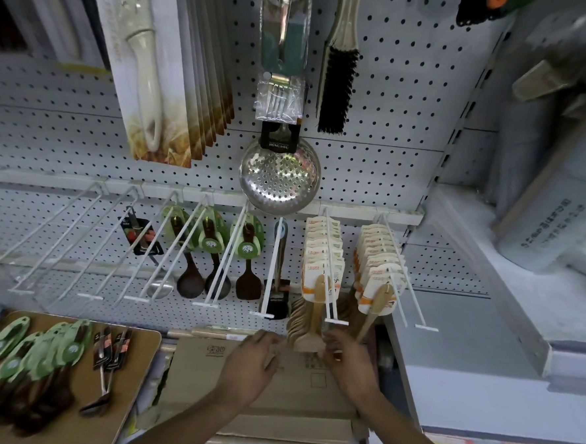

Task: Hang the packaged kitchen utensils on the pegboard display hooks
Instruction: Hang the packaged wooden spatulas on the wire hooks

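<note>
A row of carded wooden spoons [321, 261] hangs on a white pegboard hook [329, 288], their bowls bunched at the bottom [303, 331]. My left hand [255, 359] grips the left side of that bunch with curled fingers. Its right side, just under the hook's tip, is held by my right hand [348, 361]. A second row of wooden spoons [376, 261] hangs on the hook to the right. More packaged utensils lie on a brown board [134, 396] at the lower left: green-carded dark spatulas [42, 357] and black-carded metal ladles [110, 349].
Several bare white hooks [80, 241] jut out at the left. Dark wooden spoons and spatulas [214, 247] hang mid-row, a steel skimmer [280, 176] above them. Cardboard boxes [204, 368] lie below my hands. A grey shelf [495, 295] with rolled goods stands at the right.
</note>
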`<state>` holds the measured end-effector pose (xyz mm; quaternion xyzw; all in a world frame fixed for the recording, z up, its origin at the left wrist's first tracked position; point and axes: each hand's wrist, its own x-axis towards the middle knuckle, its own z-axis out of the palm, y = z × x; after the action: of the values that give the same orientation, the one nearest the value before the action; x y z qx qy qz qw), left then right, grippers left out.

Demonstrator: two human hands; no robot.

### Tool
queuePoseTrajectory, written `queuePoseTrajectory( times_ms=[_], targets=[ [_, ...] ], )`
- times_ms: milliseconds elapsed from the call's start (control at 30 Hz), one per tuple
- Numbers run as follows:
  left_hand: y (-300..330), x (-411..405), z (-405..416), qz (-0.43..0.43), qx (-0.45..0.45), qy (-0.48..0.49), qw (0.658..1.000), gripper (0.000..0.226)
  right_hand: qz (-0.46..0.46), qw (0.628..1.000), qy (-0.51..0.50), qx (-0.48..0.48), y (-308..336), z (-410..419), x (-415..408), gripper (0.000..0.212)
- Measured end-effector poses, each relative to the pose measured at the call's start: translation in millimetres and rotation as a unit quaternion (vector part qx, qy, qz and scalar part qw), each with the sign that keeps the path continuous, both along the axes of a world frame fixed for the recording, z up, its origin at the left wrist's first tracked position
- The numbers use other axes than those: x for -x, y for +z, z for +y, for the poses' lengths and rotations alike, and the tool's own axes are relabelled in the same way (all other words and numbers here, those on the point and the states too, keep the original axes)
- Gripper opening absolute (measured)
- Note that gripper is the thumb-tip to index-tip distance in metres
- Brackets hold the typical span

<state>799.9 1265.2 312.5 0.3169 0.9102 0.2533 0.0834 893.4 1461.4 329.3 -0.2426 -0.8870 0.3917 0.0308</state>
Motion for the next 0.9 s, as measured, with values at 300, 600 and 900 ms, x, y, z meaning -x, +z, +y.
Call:
queuePoseTrajectory(
  times_ms=[300, 600, 900],
  targets=[
    [36.6, 3.3, -46.4, 0.182, 0.048, -0.038, 0.981, 0.042, 0.063, 0.969, 0.139, -0.193, 32.6, -15.7, -5.8, 0.043],
    [61.6, -14.8, -106.5, 0.242, 0.085, -0.007, 0.966, 0.052, 0.099, 0.926, 0.235, -0.277, 46.9, -67.5, 0.6, 0.052],
    [84.6, -23.2, -191.6, 0.239, 0.098, 0.062, 0.964, 0.05, 0.132, 0.898, 0.306, -0.287, 60.8, -157.6, 20.6, 0.051]
  ],
)
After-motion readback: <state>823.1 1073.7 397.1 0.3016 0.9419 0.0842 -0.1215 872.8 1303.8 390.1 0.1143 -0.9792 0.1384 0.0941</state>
